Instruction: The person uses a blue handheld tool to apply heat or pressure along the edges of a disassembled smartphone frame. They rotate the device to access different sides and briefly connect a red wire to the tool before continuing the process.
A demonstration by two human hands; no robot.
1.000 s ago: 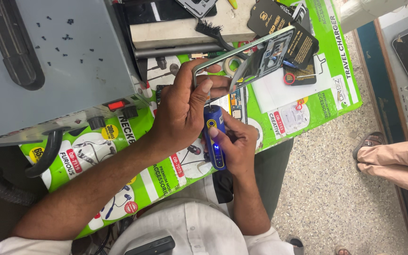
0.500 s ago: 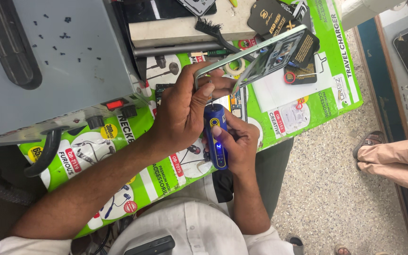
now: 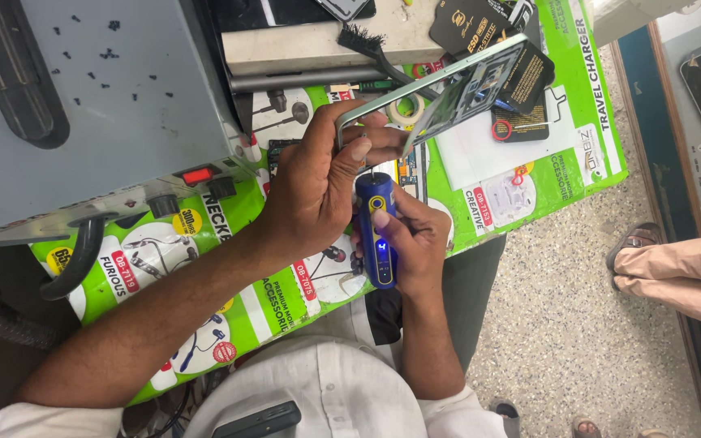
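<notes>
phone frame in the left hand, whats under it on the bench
Under the tilted phone frame lie a tape roll, a white sheet and the green printed mat. The left hand hides whatever sits below its lower end.

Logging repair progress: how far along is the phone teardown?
Done: loose black screws lie on the grey machine top. In hand: left hand tilts the opened phone; right hand holds the blue electric screwdriver at its lower edge. Left: cannot tell.
</notes>
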